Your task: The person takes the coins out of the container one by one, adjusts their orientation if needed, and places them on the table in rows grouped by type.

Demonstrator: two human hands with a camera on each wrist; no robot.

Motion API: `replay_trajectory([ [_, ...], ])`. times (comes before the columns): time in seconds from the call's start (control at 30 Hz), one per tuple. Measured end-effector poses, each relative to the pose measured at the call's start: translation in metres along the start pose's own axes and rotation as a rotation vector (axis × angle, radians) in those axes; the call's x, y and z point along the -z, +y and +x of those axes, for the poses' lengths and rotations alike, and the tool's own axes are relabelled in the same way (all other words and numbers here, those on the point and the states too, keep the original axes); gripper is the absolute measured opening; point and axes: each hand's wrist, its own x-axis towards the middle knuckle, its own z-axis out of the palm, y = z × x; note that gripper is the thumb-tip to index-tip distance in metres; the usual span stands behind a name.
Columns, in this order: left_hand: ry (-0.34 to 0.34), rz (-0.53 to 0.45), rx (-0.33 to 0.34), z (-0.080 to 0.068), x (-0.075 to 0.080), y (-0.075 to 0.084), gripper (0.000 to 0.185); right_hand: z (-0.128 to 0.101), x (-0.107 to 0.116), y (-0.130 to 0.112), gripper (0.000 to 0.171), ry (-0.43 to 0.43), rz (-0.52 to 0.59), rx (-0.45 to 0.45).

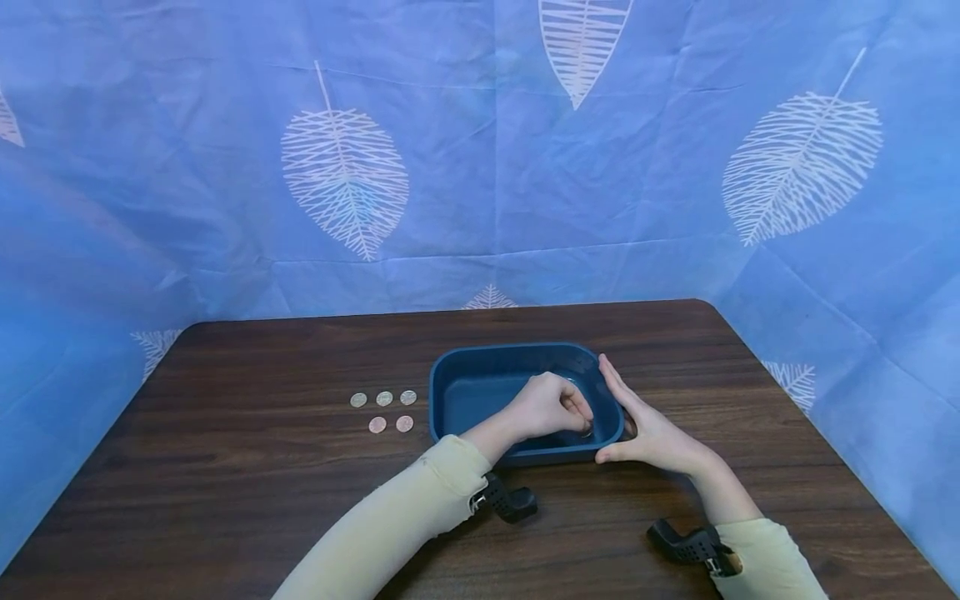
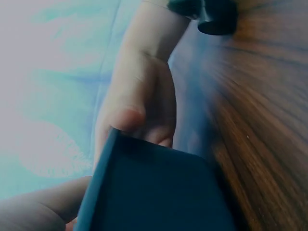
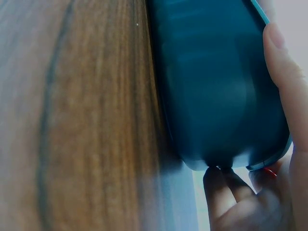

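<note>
A dark blue rectangular tub (image 1: pixel 480 354) stands on the table. My left hand (image 1: pixel 546 406) is inside it, near the right end, with curled fingers pinching a coin (image 1: pixel 587 433) low over the floor of the tub. Around the tub's right end my right hand (image 1: pixel 648 431) holds on, thumb at the front corner and fingers along the far side. The right wrist view shows its thumb (image 3: pixel 278 45) lying against the tub's wall (image 3: pixel 216 86). To the left of the tub lie three silvery coins (image 1: pixel 384 398) in a row, with two copper coins (image 1: pixel 391 424) nearer to me.
The dark wooden table (image 1: pixel 262 500) has rounded far corners. Behind it and at both sides hangs a blue cloth (image 1: pixel 465 167) with white leaf prints. A black wrist mount (image 1: pixel 510 500) sits on my left sleeve, and another mount (image 1: pixel 686 543) on my right.
</note>
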Motion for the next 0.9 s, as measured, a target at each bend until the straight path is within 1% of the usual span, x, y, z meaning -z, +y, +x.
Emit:
replay_trajectory([
  [0.1, 0.011, -0.049, -0.013, -0.004, 0.002, 0.001, 0.004, 0.001, -0.001, 0.0, 0.115, 0.002, 0.0, 0.011],
  [0.27, 0.023, -0.121, -0.014, -0.012, 0.007, 0.001, 0.004, 0.0, -0.001, 0.001, 0.115, 0.003, 0.006, 0.019],
  [0.47, 0.048, -0.137, -0.016, -0.022, 0.017, 0.0, 0.005, 0.001, -0.001, 0.001, 0.116, 0.008, -0.001, 0.014],
  [0.6, 0.077, -0.16, -0.002, -0.033, 0.031, -0.004, 0.007, 0.001, -0.002, 0.001, 0.117, 0.008, -0.015, 0.002],
  [0.8, 0.106, -0.158, -0.007, -0.052, 0.058, -0.013, 0.009, 0.001, -0.001, -0.001, 0.117, 0.02, -0.026, -0.01],
  [0.9, 0.116, -0.188, -0.012, -0.062, 0.071, -0.02, 0.01, 0.001, -0.001, -0.001, 0.118, 0.018, -0.024, -0.011],
])
